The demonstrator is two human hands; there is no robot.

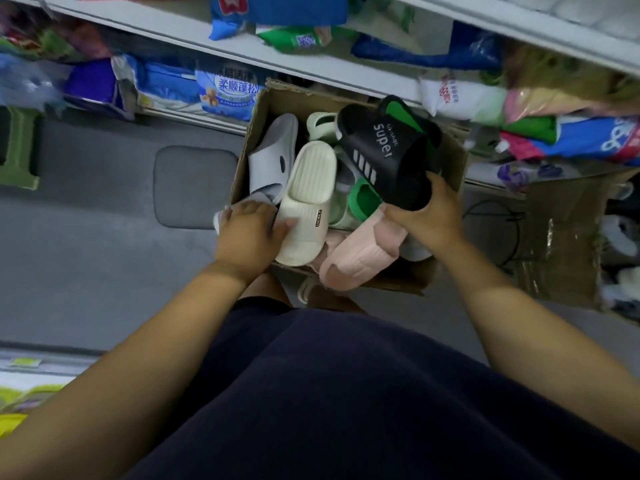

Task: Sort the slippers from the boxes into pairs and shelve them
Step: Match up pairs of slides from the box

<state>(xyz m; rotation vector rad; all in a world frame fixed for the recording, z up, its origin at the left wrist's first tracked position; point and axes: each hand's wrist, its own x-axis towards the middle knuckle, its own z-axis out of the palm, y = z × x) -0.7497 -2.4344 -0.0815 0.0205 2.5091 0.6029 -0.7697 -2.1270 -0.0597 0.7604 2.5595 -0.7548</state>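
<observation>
Grey floor (104, 237) carries an open cardboard box (453, 168) of loose slippers below packed shelves (194, 32). Right hand (426, 216) grips a black slipper (388, 150), lifted clear, likely for matching. Left hand (249, 233) closes around a cream slipper (308, 202). Pink slipper (353, 258) and grey slipper (270, 157) crowd the remainder.

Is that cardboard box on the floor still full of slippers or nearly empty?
Full. The cardboard box is heaped to the rim: cream slipper, grey slipper and pink slipper overlap.

Grey floor (104, 254), cardboard box (252, 133), green stool (17, 150)
</observation>
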